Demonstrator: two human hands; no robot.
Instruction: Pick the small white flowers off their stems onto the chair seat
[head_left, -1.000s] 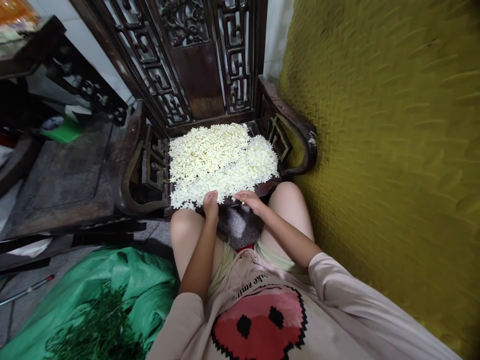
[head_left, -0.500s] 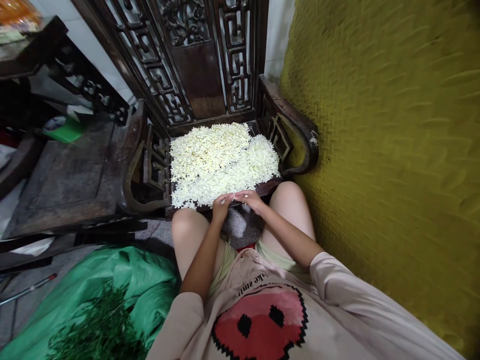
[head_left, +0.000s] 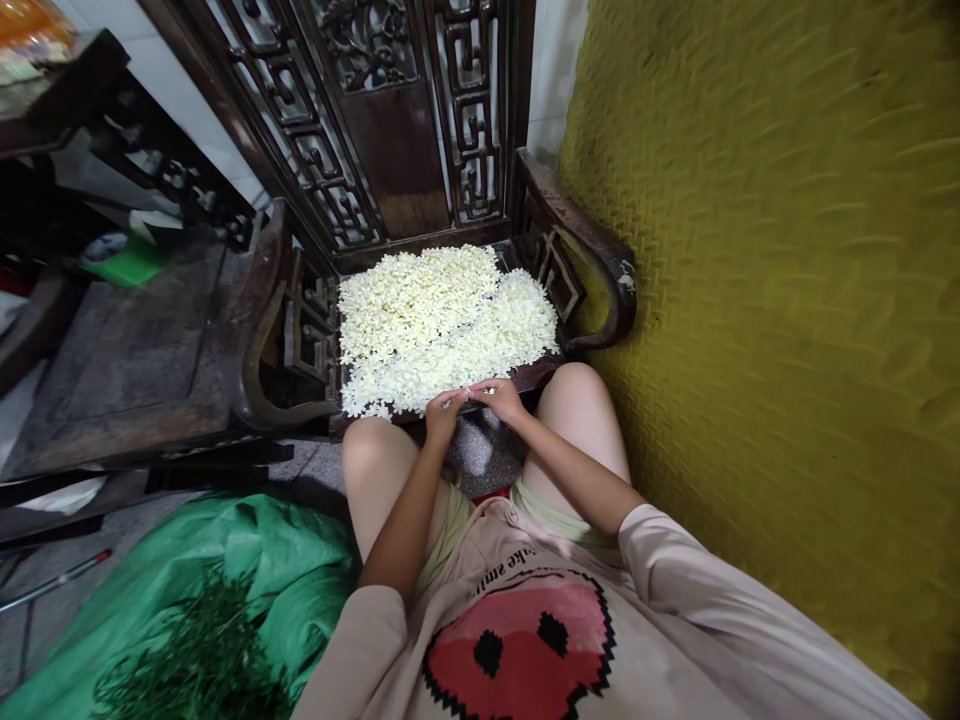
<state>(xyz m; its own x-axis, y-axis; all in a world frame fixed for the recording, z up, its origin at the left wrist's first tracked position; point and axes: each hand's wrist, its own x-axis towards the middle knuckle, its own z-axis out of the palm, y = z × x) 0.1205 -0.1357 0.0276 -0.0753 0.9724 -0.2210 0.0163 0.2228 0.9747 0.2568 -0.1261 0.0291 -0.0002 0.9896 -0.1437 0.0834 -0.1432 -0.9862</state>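
Observation:
Small white and cream flowers (head_left: 450, 335) lie in a thick layer on the seat of a dark carved wooden chair (head_left: 412, 165). At the seat's front edge, above my knees, my left hand (head_left: 444, 414) and my right hand (head_left: 502, 399) meet fingertip to fingertip. Both are closed in a pinch on a tiny white flower (head_left: 467, 392); its details are too small to make out. Another white bit shows in the curled fingers of my right hand. The nearest loose flowers lie just beyond my fingertips.
A yellow textured panel (head_left: 765, 300) rises close on the right. To the left stand a second wooden seat (head_left: 142, 350) and a green container (head_left: 127, 262). A green sack (head_left: 247, 530) with leafy stems (head_left: 202, 650) lies at lower left. The chair's armrests (head_left: 615, 300) flank the flowers.
My right-hand fingers have shifted slightly, and the white bit in them shows more clearly. Both hands stay together at the same place. The flower layer looks unchanged.

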